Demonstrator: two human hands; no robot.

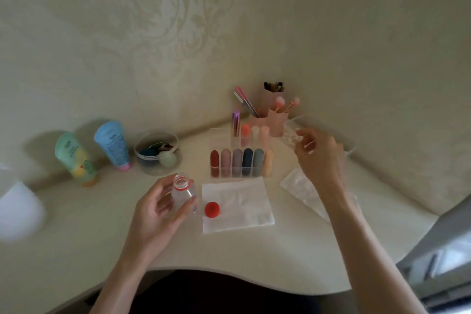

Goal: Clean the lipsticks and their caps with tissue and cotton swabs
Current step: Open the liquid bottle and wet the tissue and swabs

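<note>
My left hand (158,209) grips a small clear bottle (184,190) with a red neck ring, uncapped and upright just above the table. Its red cap (212,209) lies on a white tissue (242,205) spread in front of me. Behind the tissue, a clear organizer (216,135) holds a row of several lipsticks (240,162) in different colours, with more standing behind them. My right hand (317,153) is raised at the back right, fingers curled against a clear plastic container (290,127). Blur hides whether it holds anything.
A second white tissue (302,186) lies under my right forearm. Pink holders with brushes (276,112) stand in the corner. At the left are two tubes (112,145), a round clear tub (156,153) of sponges and a white object (17,209). The table's curved front edge (229,276) is near me.
</note>
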